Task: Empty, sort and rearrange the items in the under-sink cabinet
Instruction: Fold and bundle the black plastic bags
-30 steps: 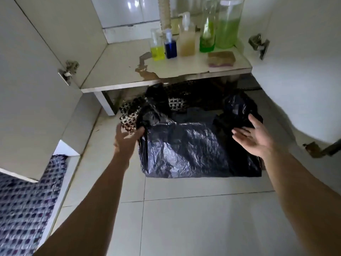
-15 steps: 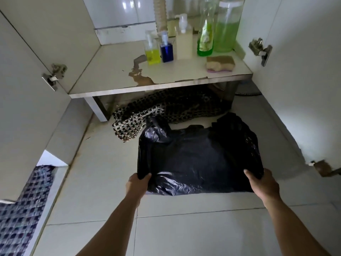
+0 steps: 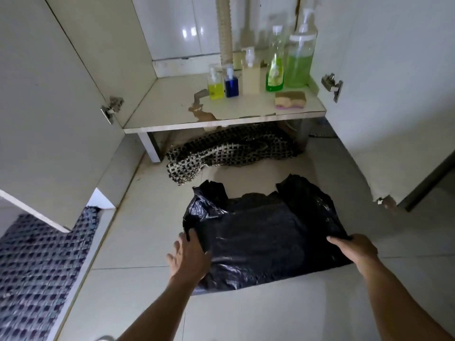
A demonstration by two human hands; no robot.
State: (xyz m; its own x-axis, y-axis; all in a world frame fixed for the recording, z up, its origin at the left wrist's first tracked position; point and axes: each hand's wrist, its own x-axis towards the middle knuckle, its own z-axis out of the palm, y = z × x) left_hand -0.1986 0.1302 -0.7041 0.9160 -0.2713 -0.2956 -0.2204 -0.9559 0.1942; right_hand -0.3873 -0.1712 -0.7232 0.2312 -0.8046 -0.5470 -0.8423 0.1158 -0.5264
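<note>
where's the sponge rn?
Head view, upper right: the sponge lies on the cabinet shelf near its front right edge, just in front of the green bottles.

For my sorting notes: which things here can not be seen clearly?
- Contents of the black plastic bag: hidden by its opaque film, head view.
- Far part of the woven mat: under the cabinet shelf, in shadow.
- Label on the green bottle: too small to read.

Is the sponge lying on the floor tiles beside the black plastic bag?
No: the sponge lies on the cabinet shelf by the bottles, well apart from the black plastic bag.
</note>
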